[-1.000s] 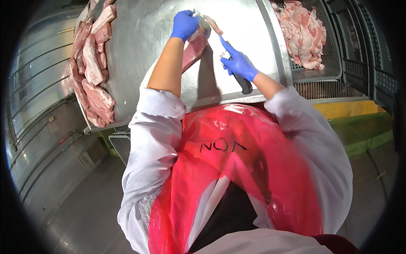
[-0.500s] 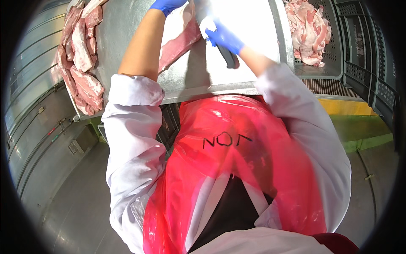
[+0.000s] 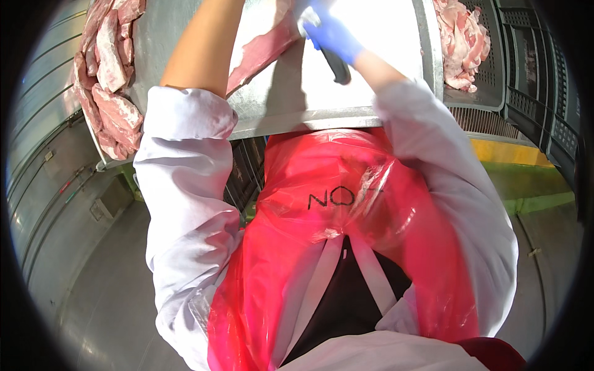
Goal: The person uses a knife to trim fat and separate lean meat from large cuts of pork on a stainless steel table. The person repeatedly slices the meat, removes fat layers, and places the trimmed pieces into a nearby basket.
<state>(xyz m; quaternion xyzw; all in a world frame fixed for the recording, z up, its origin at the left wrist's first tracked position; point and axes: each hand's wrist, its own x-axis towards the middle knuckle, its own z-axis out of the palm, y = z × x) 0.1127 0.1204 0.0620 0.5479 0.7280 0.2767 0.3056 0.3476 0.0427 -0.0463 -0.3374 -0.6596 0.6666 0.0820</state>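
One head view: right hand (image 3: 334, 38) in blue glove clenched round black knife handle (image 3: 337, 67) just beside meat strip (image 3: 260, 54) on steel table (image 3: 291, 111); left hand beyond top edge, grip unknowable; judgement: keep blade low, strip pinned flat

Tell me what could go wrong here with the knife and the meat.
The right hand grips a dark-handled knife close to the bare left forearm, so a slip could cut it. The meat strip lies near the table edge and might slide off.
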